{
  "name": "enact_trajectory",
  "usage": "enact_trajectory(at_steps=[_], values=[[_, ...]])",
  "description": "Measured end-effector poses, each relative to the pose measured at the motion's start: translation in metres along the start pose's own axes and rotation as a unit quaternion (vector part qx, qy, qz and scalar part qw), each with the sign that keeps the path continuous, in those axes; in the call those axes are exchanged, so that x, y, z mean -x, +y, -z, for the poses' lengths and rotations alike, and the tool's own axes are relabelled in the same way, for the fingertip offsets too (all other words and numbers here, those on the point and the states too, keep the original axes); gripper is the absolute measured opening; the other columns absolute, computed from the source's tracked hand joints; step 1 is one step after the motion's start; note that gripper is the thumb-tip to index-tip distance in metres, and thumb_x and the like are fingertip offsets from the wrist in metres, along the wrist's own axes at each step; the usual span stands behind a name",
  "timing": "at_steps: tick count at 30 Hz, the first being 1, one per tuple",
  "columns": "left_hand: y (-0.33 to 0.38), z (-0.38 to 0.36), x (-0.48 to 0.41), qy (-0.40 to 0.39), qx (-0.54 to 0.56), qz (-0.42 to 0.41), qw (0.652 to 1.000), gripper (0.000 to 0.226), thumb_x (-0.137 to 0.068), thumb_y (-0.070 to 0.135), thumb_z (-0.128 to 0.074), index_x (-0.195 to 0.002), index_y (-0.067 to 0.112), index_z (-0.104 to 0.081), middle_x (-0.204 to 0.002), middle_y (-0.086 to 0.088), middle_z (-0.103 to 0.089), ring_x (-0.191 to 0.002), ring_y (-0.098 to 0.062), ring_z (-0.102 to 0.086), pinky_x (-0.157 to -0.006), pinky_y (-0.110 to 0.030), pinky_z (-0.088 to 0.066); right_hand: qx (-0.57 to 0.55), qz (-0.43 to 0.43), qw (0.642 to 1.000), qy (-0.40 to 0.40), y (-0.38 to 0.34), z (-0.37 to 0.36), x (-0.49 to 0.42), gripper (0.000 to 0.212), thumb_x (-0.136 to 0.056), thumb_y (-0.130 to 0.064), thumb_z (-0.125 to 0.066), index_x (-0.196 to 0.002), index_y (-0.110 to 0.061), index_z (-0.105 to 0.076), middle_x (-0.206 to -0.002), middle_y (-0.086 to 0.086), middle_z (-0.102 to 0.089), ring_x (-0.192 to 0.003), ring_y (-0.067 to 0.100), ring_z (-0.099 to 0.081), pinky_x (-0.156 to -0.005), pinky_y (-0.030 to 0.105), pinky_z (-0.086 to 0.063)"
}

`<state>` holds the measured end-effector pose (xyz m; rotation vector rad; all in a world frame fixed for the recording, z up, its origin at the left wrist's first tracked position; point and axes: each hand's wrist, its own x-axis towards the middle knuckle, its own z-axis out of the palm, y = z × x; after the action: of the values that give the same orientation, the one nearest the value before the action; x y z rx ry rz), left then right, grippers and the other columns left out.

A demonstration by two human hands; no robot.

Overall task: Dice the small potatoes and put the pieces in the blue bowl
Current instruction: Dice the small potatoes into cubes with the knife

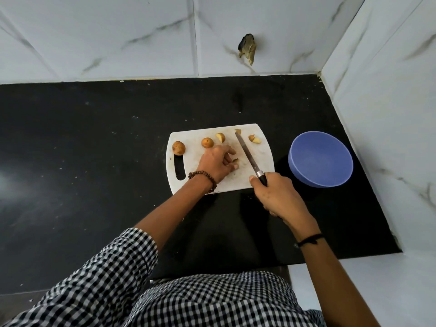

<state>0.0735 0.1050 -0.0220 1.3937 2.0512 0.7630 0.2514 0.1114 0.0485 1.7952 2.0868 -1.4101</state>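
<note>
A white cutting board (259, 159) lies on the black counter. On it sit two whole small potatoes (178, 147) (207, 142), a cut half (220, 137) and cut pieces (254, 139) near the far right corner. My left hand (215, 162) rests on the board and pinches a small potato piece (236, 163) under its fingertips. My right hand (274, 193) grips the black handle of a knife (246, 154), whose blade lies across the board just right of that piece. The blue bowl (320, 159) stands right of the board and looks empty.
White marbled tile walls close off the back and the right side; the bowl sits near the right wall. A dark broken patch (247, 48) marks the back wall. Bare black counter (82, 149) stretches to the left of the board.
</note>
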Motion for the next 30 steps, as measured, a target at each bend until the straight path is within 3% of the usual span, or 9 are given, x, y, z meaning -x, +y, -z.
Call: enact_trajectory(at_steps=[5, 12, 21, 24, 27, 30], values=[[0.0, 0.001, -0.001, 0.003, 0.026, 0.02, 0.999, 0.04, -0.078, 0.018, -0.078, -0.115, 0.014, -0.064, -0.089, 0.0, -0.066, -0.083, -0.012, -0.064, -0.083, -0.029, -0.056, -0.119, -0.054, 0.988, -0.077, 0.005, 0.002, -0.016, 0.037, -0.102, -0.045, -0.053, -0.095, -0.01, -0.058, -0.07, 0.004, -0.056, -0.044, 0.007, -0.041, -0.039, 0.019, -0.032], [0.001, 0.0, -0.003, 0.012, -0.056, -0.028, 0.998, 0.025, -0.081, 0.026, -0.074, -0.104, 0.018, -0.069, -0.098, -0.001, -0.062, -0.081, -0.01, -0.055, -0.074, -0.024, -0.049, -0.233, -0.113, 0.953, -0.156, 0.031, 0.009, -0.012, 0.042, -0.098, -0.053, -0.056, -0.092, -0.012, -0.052, -0.06, 0.002, -0.05, -0.04, 0.008, -0.029, -0.036, 0.019, -0.021], [0.008, -0.008, -0.02, 0.07, -0.072, -0.008, 0.995, 0.014, -0.087, 0.024, -0.066, -0.095, 0.012, -0.068, -0.095, -0.003, -0.064, -0.083, -0.017, -0.06, -0.073, -0.032, -0.055, -0.269, -0.047, 0.961, -0.033, 0.028, 0.013, -0.014, 0.032, -0.1, -0.041, -0.058, -0.092, -0.011, -0.058, -0.062, 0.001, -0.052, -0.04, 0.007, -0.036, -0.037, 0.02, -0.028], [0.011, -0.01, -0.026, 0.085, -0.066, 0.008, 0.994, 0.018, -0.088, 0.022, -0.064, -0.103, 0.013, -0.062, -0.101, -0.003, -0.063, -0.086, -0.019, -0.061, -0.075, -0.034, -0.055, -0.254, -0.037, 0.966, -0.009, 0.021, 0.011, -0.028, 0.033, -0.1, -0.041, -0.059, -0.097, -0.008, -0.06, -0.067, 0.005, -0.053, -0.043, 0.008, -0.04, -0.039, 0.021, -0.033], [0.017, -0.01, -0.032, 0.069, -0.071, 0.019, 0.995, 0.037, -0.089, 0.025, -0.063, -0.123, 0.016, -0.053, -0.112, -0.004, -0.059, -0.095, -0.02, -0.06, -0.081, -0.031, -0.053, -0.228, -0.023, 0.973, 0.008, 0.014, 0.006, -0.047, 0.032, -0.099, -0.041, -0.059, -0.098, -0.009, -0.061, -0.071, 0.007, -0.054, -0.047, 0.009, -0.043, -0.04, 0.021, -0.035], [0.023, -0.009, -0.041, 0.048, -0.106, 0.014, 0.993, 0.033, -0.09, 0.026, -0.062, -0.121, 0.016, -0.058, -0.11, -0.006, -0.058, -0.093, -0.021, -0.06, -0.079, -0.031, -0.052, -0.188, -0.004, 0.982, 0.024, 0.01, 0.002, -0.066, 0.031, -0.099, -0.044, -0.059, -0.1, -0.013, -0.062, -0.07, 0.005, -0.057, -0.051, 0.01, -0.048, -0.045, 0.022, -0.04]])
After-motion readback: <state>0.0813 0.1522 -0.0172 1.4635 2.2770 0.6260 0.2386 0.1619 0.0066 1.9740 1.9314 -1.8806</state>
